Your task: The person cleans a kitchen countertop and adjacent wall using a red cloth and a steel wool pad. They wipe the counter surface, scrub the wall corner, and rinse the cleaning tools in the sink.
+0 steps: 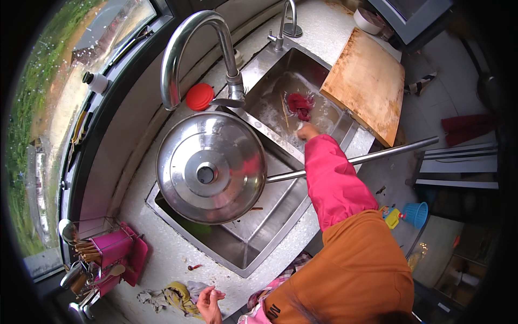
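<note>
My right hand (308,131) reaches into the far basin of the steel sink (261,129), low over cloudy, foamy water. Its fingers are curled near a wet red cloth (300,106) lying in the water; whether they grip the cloth is hidden. A thin wooden stick (285,111) lies in the water beside the cloth. My left hand (210,303) is at the counter's front edge, fingers loosely bent and apart, with nothing visible in it. Crumpled yellow and grey rags (178,297) lie right beside it.
A round steel lid (238,162) covers much of the near basin; a long metal handle (398,150) extends from there under my right sleeve. A tall faucet (194,20) arches above it. A wooden cutting board (366,85) overlaps the sink's right edge. A pink utensil holder (113,247) stands left.
</note>
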### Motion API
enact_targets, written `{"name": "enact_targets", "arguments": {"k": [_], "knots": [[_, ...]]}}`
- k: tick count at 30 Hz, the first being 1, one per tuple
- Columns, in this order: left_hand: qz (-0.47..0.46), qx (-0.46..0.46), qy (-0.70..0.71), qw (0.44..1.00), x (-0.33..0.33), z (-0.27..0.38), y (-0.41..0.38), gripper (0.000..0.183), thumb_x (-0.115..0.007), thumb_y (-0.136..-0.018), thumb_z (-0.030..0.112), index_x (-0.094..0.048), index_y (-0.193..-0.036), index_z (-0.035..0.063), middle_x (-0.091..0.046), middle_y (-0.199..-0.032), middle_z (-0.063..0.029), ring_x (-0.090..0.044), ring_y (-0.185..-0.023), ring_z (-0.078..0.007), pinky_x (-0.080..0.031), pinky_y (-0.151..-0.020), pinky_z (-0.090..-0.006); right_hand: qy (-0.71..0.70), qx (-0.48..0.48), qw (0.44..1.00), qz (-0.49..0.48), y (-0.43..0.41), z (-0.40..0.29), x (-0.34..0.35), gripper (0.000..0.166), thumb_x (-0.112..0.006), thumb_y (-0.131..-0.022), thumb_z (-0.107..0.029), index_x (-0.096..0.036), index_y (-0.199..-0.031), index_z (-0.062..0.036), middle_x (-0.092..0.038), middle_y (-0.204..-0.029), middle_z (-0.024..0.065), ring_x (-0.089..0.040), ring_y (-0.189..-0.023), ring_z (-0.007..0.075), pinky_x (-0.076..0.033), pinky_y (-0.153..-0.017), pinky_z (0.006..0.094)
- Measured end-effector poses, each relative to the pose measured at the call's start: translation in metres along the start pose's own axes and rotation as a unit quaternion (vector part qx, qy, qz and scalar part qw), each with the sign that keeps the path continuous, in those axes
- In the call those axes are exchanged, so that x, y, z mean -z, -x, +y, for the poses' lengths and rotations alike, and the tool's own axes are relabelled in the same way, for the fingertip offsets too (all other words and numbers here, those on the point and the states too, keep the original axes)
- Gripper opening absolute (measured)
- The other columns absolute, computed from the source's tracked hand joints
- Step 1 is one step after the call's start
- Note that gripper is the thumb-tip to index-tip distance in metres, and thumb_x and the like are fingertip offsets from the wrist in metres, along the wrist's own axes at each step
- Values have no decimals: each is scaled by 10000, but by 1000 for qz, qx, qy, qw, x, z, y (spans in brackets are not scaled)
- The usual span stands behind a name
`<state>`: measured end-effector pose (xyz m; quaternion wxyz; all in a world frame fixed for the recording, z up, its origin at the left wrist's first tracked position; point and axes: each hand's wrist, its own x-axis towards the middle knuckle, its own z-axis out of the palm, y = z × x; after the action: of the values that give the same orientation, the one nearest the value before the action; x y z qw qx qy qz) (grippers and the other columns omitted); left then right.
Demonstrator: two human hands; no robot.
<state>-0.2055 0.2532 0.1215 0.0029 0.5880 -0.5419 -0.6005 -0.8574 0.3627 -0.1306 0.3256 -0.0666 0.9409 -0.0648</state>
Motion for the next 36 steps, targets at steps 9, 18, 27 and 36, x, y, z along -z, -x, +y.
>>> {"name": "enact_targets", "arguments": {"k": [9,18,27,36], "knots": [[59,-64,-21,996,-9,31,13,219,-581,-915,115,-596,-1094,-10,-659,-879,-72,-641,-785,-121,-517,-717,-267,47,386,920,-44,-14,-48,16,411,-598,-761,-251,-627,-1116,-46,-659,-1005,163,-637,-916,272,-497,-808,373],[37,-125,-28,991,-3,-5,3,222,-568,-900,167,-593,-1060,14,-655,-802,-89,-641,-712,-149,-496,-662,-303,323,301,897,-2,6,-34,48,335,-605,-752,-127,-634,-1066,-14,-669,-970,198,-639,-942,333,-501,-835,409],[140,-156,152,966,96,-49,19,176,-560,-915,88,-609,-1053,-9,-645,-825,-37,-613,-737,-85,-503,-676,-245,-4,497,843,205,260,-91,120,508,-704,-731,-173,-550,-1202,-60,-623,-1055,186,-603,-910,316,-486,-810,399],[359,-155,174,904,227,-158,38,136,-587,-883,54,-635,-989,-17,-666,-844,-66,-645,-724,-113,-522,-667,-255,-119,581,777,-210,632,-317,-97,511,-505,-714,10,-475,-1224,-5,-531,-1059,96,-545,-939,166,-440,-838,266]]}}
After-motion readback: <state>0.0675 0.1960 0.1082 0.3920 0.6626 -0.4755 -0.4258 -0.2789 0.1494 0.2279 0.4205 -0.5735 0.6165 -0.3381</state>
